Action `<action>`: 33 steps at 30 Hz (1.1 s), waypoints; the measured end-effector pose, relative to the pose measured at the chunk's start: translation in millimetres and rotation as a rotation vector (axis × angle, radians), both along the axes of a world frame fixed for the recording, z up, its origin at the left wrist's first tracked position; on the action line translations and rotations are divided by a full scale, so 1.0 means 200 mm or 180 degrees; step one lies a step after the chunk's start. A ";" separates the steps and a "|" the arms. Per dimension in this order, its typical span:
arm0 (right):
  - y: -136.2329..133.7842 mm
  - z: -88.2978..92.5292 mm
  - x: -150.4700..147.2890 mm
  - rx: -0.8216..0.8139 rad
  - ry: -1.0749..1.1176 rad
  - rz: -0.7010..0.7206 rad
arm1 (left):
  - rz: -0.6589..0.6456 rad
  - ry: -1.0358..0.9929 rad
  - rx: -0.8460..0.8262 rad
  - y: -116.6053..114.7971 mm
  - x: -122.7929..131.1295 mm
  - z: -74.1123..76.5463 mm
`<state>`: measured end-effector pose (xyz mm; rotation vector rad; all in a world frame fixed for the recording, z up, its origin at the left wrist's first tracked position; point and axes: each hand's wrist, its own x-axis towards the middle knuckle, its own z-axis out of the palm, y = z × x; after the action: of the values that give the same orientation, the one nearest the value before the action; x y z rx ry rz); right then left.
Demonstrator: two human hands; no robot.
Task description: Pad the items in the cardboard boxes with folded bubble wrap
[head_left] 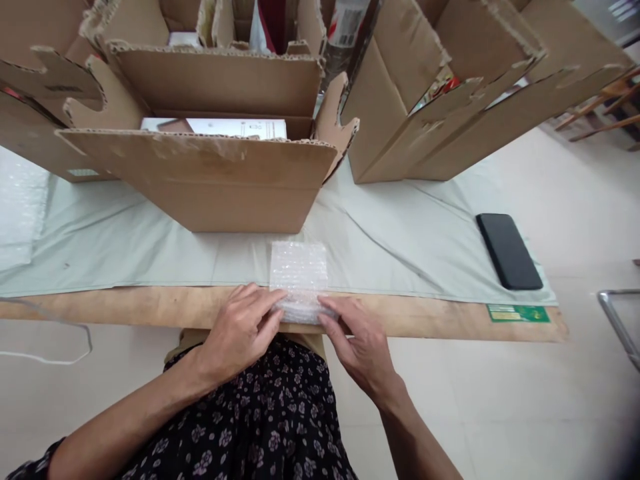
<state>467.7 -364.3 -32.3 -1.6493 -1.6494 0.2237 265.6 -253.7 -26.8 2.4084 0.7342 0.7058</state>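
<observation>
– Bubble wrap (299, 265): where is it?
– Right in front of you, at the near edge of the table (150, 307). Its flat part lies on the cloth (415, 250); its thick near end, rolled or folded, you can't tell which, sits over bare wood.
– And your hands?
– Your left hand (245, 323) pinches the left end of that thick part between thumb and fingers. Your right hand (361, 337) pinches the right end the same way, its other fingers curled.
– What stands beyond them?
– An open carton (215, 175), just past the wrap, with a white box (240, 128) inside. Farther right you have another carton (380, 127), and a bottle (345, 33) shows between the two.
– Anything off to your sides?
– A black phone (510, 252) on the cloth at your right, a green card (520, 313) just beside it. At your far left lies a larger bubble sheet (20, 207).
</observation>
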 end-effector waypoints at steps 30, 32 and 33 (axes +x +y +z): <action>0.20 -0.04 0.07 -0.0669 -0.1134 -0.0135 | 0.0611 0.0327 0.0280 0.14 0.09 -0.06; 0.21 -0.05 0.07 -0.0718 -0.1002 -0.0013 | 0.0643 0.0211 0.0157 0.14 0.07 -0.06; 0.21 -0.05 0.06 -0.0694 -0.0883 0.0060 | 0.0611 0.0140 0.0073 0.14 0.06 -0.06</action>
<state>480.5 -322.5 -41.4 -1.8971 -1.9025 0.1965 277.1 -224.9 -38.4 2.4023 0.9906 0.7416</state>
